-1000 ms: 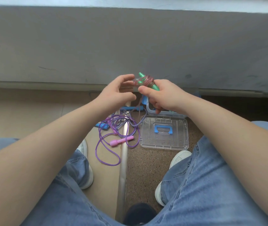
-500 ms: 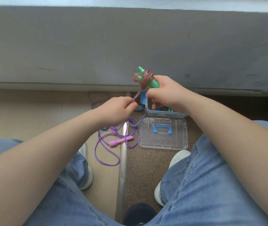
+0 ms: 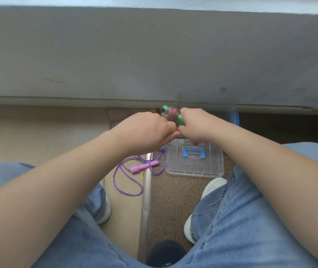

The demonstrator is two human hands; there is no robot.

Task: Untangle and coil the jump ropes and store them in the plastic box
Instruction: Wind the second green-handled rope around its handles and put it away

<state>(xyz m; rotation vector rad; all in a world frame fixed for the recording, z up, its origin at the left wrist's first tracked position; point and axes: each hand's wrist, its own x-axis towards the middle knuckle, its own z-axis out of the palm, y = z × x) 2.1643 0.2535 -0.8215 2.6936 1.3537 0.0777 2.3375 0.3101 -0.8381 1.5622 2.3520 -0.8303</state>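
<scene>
Just above the clear lid, the right hand covers the lower ends of the green handles, and the cord wound around them is motion-blurred. The left hand hides its own fingers, so what they hold cannot be told. Both hands cover whatever lies beyond the lid. Left of the lid, the purple rope disappears under the left forearm.

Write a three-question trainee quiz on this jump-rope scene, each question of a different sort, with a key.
1. True or false: neither hand touches the pink handle.
2. Which hand grips the green handles wound with rope? A left, B right, C neither.
3. Fill in: the clear lid has a ___ carry handle.

Key: 1 true; 2 B, the right hand; 3 blue.
</scene>
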